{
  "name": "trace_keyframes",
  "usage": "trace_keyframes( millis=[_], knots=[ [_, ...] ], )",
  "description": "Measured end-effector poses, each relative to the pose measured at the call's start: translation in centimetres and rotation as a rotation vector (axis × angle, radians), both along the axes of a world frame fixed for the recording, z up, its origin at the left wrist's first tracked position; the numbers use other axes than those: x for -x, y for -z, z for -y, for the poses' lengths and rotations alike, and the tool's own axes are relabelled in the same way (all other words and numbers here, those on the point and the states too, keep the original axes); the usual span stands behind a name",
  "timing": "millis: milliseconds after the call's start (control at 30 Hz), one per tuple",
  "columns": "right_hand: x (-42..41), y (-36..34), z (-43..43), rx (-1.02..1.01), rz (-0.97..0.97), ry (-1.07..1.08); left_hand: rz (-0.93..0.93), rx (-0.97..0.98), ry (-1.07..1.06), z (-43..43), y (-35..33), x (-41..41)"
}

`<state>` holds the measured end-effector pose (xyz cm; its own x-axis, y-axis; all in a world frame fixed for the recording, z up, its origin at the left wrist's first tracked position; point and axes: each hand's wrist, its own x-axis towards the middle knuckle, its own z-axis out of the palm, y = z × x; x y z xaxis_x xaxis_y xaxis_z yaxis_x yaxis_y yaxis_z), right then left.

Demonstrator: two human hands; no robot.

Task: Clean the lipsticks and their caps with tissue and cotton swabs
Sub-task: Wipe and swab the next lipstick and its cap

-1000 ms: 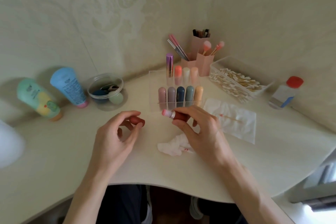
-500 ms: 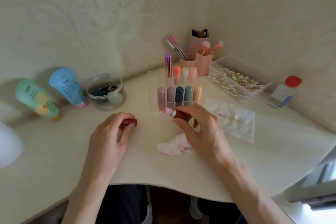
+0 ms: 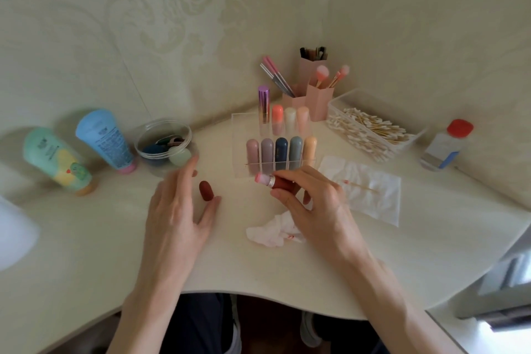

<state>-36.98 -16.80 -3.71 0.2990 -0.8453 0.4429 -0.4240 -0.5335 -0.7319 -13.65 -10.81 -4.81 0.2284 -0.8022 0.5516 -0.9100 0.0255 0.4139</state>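
My right hand (image 3: 316, 204) grips a dark red lipstick (image 3: 277, 181) with its pink tip uncovered and pointing left. Its dark red cap (image 3: 206, 190) lies alone on the table, just right of my left hand (image 3: 178, 210), whose fingers are spread and hold nothing. A crumpled, stained tissue (image 3: 273, 231) lies under my right wrist. A flat tissue (image 3: 370, 190) with a used cotton swab (image 3: 360, 185) on it lies to the right. Several capped lipsticks stand in a clear organizer (image 3: 241, 141) behind my hands.
A clear tray of cotton swabs (image 3: 370, 129) and a red-capped bottle (image 3: 448, 144) stand at the right. Pink brush holders (image 3: 316, 95) sit in the corner. A round clear tub (image 3: 163, 146) and two tubes (image 3: 103, 141) lie at the left. The table's curved front edge (image 3: 258, 296) is near my body.
My left hand has set the dark red cap down on the table and opened, its fingers lifting away. My right hand keeps holding the lipstick in about the same place.
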Motion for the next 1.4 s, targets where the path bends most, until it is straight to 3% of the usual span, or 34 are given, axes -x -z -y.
trace_keyframes(
  millis=[100,167,333,500,667,900,1067,1267,1400],
  knots=[
    [0.0,0.0,0.0,-0.019,0.024,0.016,0.016,0.159,-0.04,-0.4,-1.1,0.6],
    [-0.1,-0.2,-0.1,-0.034,0.059,0.02,-0.073,0.211,0.044,-0.7,-1.7,1.7],
    [-0.3,-0.4,-0.2,-0.092,0.2,-0.048,-0.808,0.051,0.267,-0.4,-2.7,5.7],
    [-0.4,-0.1,-0.3,-0.172,0.198,-0.148,-1.146,0.055,0.294,0.3,-2.6,6.8],
    [-0.4,0.1,0.0,-0.251,0.146,-0.26,-1.159,0.013,0.318,0.4,-2.2,6.5],
    [-0.6,-0.5,-0.5,-0.293,0.24,-0.334,-1.139,0.04,0.31,0.4,-2.5,6.6],
    [-0.8,-0.2,-0.4,-0.286,0.296,-0.253,-1.157,0.018,0.32,0.3,-2.7,6.6],
    [-0.5,-0.1,-0.2,-0.278,0.18,-0.327,-1.159,-0.017,0.315,0.5,-2.5,6.4],
    [-0.8,0.0,-0.3,-0.255,0.236,-0.215,-1.139,-0.022,0.309,0.5,-2.5,6.6]
  ],
)
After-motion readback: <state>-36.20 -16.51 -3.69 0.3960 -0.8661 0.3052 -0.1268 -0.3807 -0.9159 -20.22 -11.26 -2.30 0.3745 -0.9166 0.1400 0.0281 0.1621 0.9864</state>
